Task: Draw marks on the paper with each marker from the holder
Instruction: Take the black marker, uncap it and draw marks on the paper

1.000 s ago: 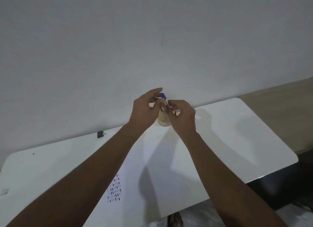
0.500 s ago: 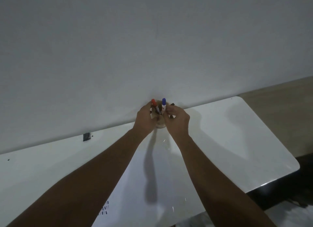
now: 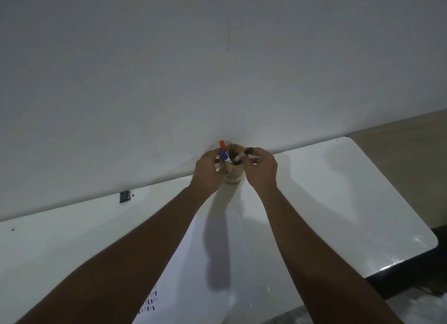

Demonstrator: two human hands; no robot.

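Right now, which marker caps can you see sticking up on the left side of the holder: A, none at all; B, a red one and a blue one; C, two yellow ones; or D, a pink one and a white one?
B: a red cap and a blue cap stand up at the left of the holder, by the left hand.

plain room: white table (image 3: 338, 203) against bare wall (image 3: 217, 57).

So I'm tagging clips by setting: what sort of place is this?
Probably a plain indoor desk set against a wall: a white table, a bare grey wall, and a marker holder.
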